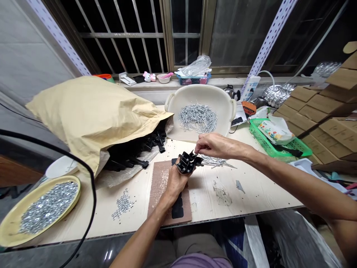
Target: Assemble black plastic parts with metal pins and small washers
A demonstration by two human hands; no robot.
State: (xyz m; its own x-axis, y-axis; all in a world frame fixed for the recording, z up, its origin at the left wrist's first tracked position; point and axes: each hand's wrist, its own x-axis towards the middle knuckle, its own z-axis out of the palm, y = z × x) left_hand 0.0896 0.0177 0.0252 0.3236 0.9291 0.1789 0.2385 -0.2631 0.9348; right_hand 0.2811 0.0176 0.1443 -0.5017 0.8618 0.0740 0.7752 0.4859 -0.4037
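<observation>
My left hand [177, 181] is wrapped around a cluster of black plastic parts [186, 162], held above the brown board [158, 182]. My right hand [213, 145] is closed in a pinch at the top right edge of that cluster; whatever its fingertips hold is too small to make out. Just beneath the right hand, a loose pile of long thin metal pins [219, 161] lies on the table. Farther back, many similar pins [198, 117] fill the middle of a white basin [223, 97]. Small metal washers [122, 204] are scattered left of the board.
A large tan sack [95, 111] spills black plastic parts [134, 152] at left. Nearby is a yellow dish [76, 197] of washers, with a black cable [93, 193] arching past it. A green basket [279, 149] and stacked cardboard boxes [320, 108] stand at right.
</observation>
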